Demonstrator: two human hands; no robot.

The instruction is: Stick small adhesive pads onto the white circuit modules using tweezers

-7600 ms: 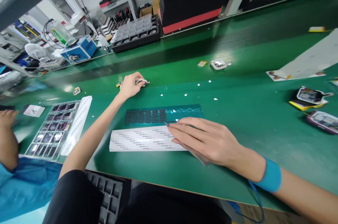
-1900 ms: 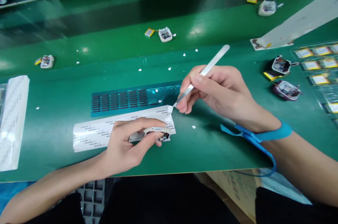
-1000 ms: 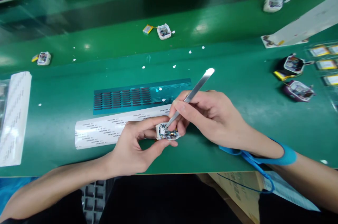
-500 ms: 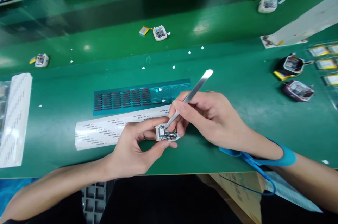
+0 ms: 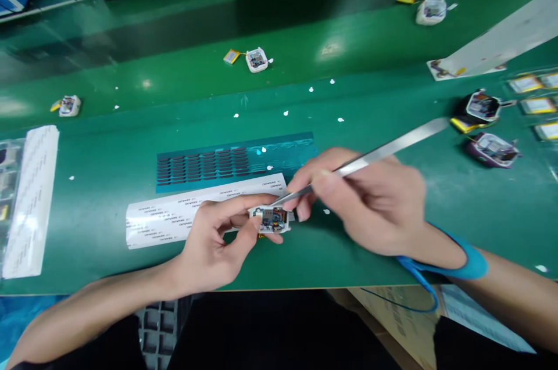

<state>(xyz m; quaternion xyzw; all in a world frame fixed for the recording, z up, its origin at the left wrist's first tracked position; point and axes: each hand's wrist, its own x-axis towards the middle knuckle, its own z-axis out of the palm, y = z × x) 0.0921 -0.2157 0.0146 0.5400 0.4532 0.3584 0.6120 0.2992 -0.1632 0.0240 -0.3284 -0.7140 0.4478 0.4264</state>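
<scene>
Holding: my left hand (image 5: 213, 248) pinches small white module (image 5: 271, 220) between thumb and fingers, open face up, just past my fingertips.
Right hand: my right hand (image 5: 370, 204) grips steel tweezers (image 5: 370, 156), closed round the shaft.
Axis: tweezers run long, tail up-right past my knuckles, tips down-left at the module's top edge.
Relation: module lies just left of my right-hand fingers; left hand is nearer, already on it.
Nearby: white label strip (image 5: 174, 218) beyond my left hand, blue pad sheet (image 5: 218, 162) further out.
</scene>
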